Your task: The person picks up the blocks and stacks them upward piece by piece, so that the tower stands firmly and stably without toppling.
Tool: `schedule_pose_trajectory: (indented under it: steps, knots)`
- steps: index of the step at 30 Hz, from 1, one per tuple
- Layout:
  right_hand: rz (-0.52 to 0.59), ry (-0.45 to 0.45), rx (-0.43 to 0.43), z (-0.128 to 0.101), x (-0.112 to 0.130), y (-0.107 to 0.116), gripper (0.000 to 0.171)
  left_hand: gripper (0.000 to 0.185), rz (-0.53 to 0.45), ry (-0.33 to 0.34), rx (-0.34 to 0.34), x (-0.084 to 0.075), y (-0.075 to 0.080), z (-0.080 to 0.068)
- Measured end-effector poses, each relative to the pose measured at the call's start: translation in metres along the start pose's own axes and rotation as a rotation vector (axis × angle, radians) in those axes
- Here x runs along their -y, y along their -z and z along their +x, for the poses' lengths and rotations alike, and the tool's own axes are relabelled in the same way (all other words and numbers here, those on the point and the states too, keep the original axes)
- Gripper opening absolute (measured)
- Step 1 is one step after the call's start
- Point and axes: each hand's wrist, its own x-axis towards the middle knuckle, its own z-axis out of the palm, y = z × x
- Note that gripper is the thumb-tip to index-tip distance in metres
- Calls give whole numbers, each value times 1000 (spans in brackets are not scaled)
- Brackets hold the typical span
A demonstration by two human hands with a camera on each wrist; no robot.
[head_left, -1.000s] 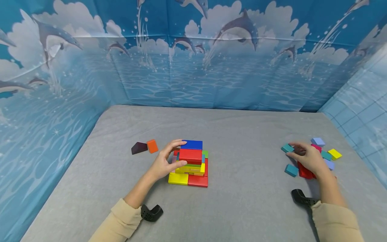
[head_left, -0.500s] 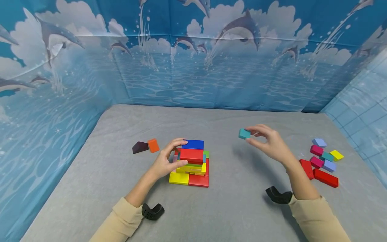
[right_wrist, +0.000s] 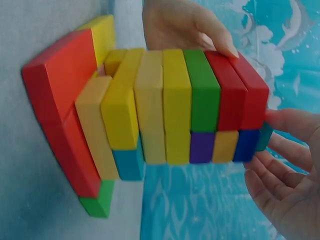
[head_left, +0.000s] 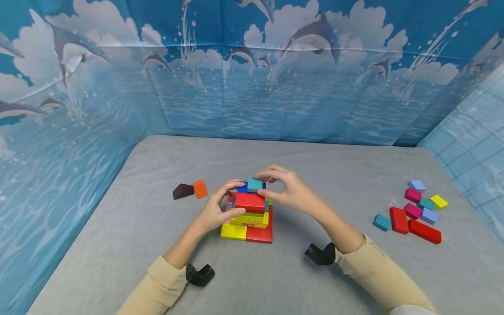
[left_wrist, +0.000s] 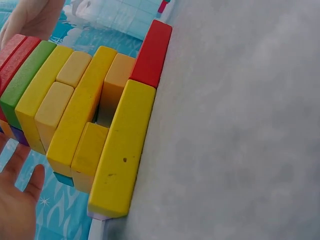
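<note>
A tower of coloured wooden blocks [head_left: 250, 203] stands on the grey cloth, its base made of flat yellow and red blocks. My right hand [head_left: 295, 192] pinches a small teal block [head_left: 254, 184] at the tower's top, over the blue block [head_left: 242, 187]. The right wrist view shows this teal block [right_wrist: 265, 136] between thumb and fingers, right against the blue one. My left hand [head_left: 214, 213] lies around the tower's upper left side with relaxed fingers. Its thumb is close at the front red block, its fingertips by the blue block.
At the right lies a group of loose blocks, among them a long red block [head_left: 425, 231], a yellow block [head_left: 439, 202] and a teal block [head_left: 382, 222]. A dark block [head_left: 183, 191] and an orange block [head_left: 200, 189] lie left of the tower. A dolphin-printed curtain [head_left: 252, 100] hangs behind.
My right hand has lifted the teal block from the group at the right and carried it left to the tower's top. The left hand has stayed by the tower.
</note>
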Motion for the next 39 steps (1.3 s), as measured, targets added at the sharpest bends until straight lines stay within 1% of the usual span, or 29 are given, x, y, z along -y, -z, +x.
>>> schedule_pose_trajectory:
  steps: [5, 9, 12, 18, 22, 24, 27, 29, 31, 32, 35, 37, 39]
  knots:
    - [21, 0, 2, 6, 1, -9, 34, 63, -13, 16, 0, 1, 0, 0]
    - [18, 3, -13, 9, 1, -14, 34, 66, -13, 0, 3, 2, 0, 0]
    - [5, 6, -16, 10, 2, -15, 34, 65, -7, -19, 9, 3, 0, -1]
    - [8, 36, -25, 11, 1, -17, 36, 57, 0, -29, 15, 3, -1, -1]
    - [15, 23, -70, 3, -3, -9, 39, 56, 12, -21, 9, 2, -1, -1]
    - [13, -5, -120, -8, -10, 1, 39, 56, 19, -16, 6, 1, -2, -1]
    - [-19, -60, -202, -33, -28, 21, 38, 57, 25, -13, 3, 0, -2, 0]
    - [-71, -93, -239, -54, -44, 35, 39, 57, 28, -14, 0, 0, -3, 0]
    - [-135, -134, -252, -78, -61, 50, 40, 56, 31, -11, -2, 1, -3, -1]
    - [-164, -162, -250, -90, -69, 57, 40, 56, 31, -10, -3, 1, -3, -1]
    - [-261, -248, -205, -127, -88, 78, 41, 58, 29, 2, -4, 14, -3, -3]
    - [-311, -299, -170, -150, -96, 90, 41, 59, 25, 3, -5, 23, -2, -5]
    - [-371, -328, -143, -171, -102, 100, 40, 61, 19, 3, -4, 33, -2, -6]
